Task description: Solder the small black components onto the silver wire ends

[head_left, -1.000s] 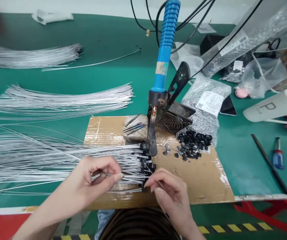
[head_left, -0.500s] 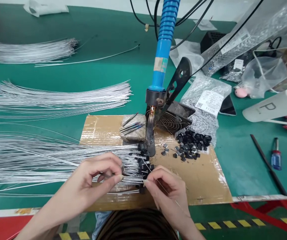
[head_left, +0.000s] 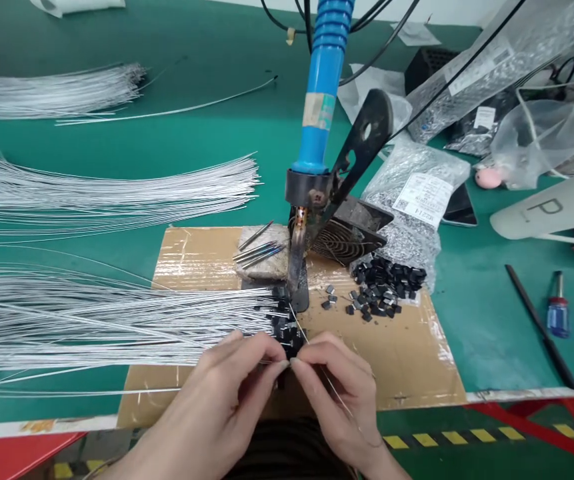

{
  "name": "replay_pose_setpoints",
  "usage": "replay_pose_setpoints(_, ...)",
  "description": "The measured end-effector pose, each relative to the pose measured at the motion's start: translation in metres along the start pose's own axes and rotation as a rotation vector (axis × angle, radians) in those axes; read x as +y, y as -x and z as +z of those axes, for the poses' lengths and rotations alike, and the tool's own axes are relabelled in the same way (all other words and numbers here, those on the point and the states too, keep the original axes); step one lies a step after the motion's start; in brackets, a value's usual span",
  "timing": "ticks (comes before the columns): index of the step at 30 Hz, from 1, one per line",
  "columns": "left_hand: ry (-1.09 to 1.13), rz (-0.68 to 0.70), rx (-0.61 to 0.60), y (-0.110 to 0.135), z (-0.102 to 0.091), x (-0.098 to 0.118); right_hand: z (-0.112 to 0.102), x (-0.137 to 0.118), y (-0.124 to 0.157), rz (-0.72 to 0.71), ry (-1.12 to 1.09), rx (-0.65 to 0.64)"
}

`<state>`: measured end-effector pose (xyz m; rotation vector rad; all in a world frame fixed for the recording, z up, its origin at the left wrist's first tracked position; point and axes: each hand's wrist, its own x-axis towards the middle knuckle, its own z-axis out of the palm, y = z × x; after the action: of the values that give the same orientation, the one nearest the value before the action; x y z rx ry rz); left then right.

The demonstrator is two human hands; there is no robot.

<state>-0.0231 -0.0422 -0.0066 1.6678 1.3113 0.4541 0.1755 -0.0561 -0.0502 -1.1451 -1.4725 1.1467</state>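
Observation:
My left hand (head_left: 234, 393) is closed in a pinch on a thin wire (head_left: 265, 362), its fingertips almost meeting those of my right hand. A thin silvery strand that looks like solder wire (head_left: 334, 389) runs through my right hand (head_left: 344, 393), which is pinched shut; its free end points up toward the soldering iron (head_left: 297, 260). Whatever small piece lies between the two sets of fingertips is too hidden to make out. Beyond my fingers, a bundle of white wires (head_left: 117, 320) ends in small black connectors (head_left: 284, 327) on the cardboard (head_left: 391, 367).
The iron hangs in a black holder (head_left: 309, 188) beside a small fan (head_left: 347, 237). Iron tips (head_left: 259, 253) lie on a pale block. Loose black connectors (head_left: 387, 283) spill from a plastic bag (head_left: 417, 180). To the right are a screwdriver (head_left: 559, 310) and a black rod (head_left: 541, 327).
My left hand has moved right, from over the wire bundle to beside my right fingertips. My right hand has stayed nearly in place with the strand. The view has shifted slightly.

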Motion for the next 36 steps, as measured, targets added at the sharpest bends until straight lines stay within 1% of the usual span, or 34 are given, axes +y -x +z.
replay_pose_setpoints(3,0.009,-0.044,-0.012,-0.008,0.005,0.002,-0.001,0.001,0.0,0.026,0.003,0.032)
replay_pose_setpoints(5,0.081,-0.091,0.001,-0.012,0.005,0.0,-0.002,0.002,-0.001,0.072,-0.017,0.05)
replay_pose_setpoints(7,0.156,-0.134,0.031,-0.015,0.003,-0.002,-0.004,0.003,-0.001,0.145,-0.091,0.122)
replay_pose_setpoints(9,0.204,-0.163,0.058,-0.017,0.002,-0.005,-0.006,0.004,-0.002,0.217,-0.207,0.229)
replay_pose_setpoints(11,0.228,-0.176,0.067,-0.02,0.001,-0.006,-0.009,0.005,-0.003,0.216,-0.272,0.292)
replay_pose_setpoints(13,0.238,-0.183,0.062,-0.022,0.0,-0.007,-0.011,0.005,-0.004,0.174,-0.229,0.27)
replay_pose_setpoints(15,0.239,-0.192,0.062,-0.023,0.0,-0.007,-0.011,0.005,-0.003,0.144,-0.162,0.209)
replay_pose_setpoints(17,0.238,-0.195,0.064,-0.024,0.0,-0.007,-0.009,0.004,-0.003,0.146,-0.131,0.162)
replay_pose_setpoints(19,0.245,-0.191,0.073,-0.024,-0.001,-0.008,-0.005,0.005,-0.003,0.172,-0.147,0.142)
replay_pose_setpoints(21,0.258,-0.178,0.087,-0.025,-0.001,-0.008,0.0,0.006,-0.005,0.219,-0.206,0.135)
replay_pose_setpoints(25,0.281,-0.169,0.091,-0.026,-0.001,-0.006,0.009,0.004,-0.011,0.301,-0.41,0.119)
replay_pose_setpoints(29,0.286,-0.194,0.089,-0.026,0.0,-0.005,0.012,-0.004,-0.016,0.424,-0.558,0.092)
replay_pose_setpoints(32,0.275,-0.16,0.107,-0.026,0.002,-0.005,0.012,-0.006,-0.016,0.511,-0.667,0.106)
replay_pose_setpoints(36,0.266,-0.138,0.162,-0.026,0.007,0.0,0.014,0.001,-0.015,0.549,-0.787,0.088)
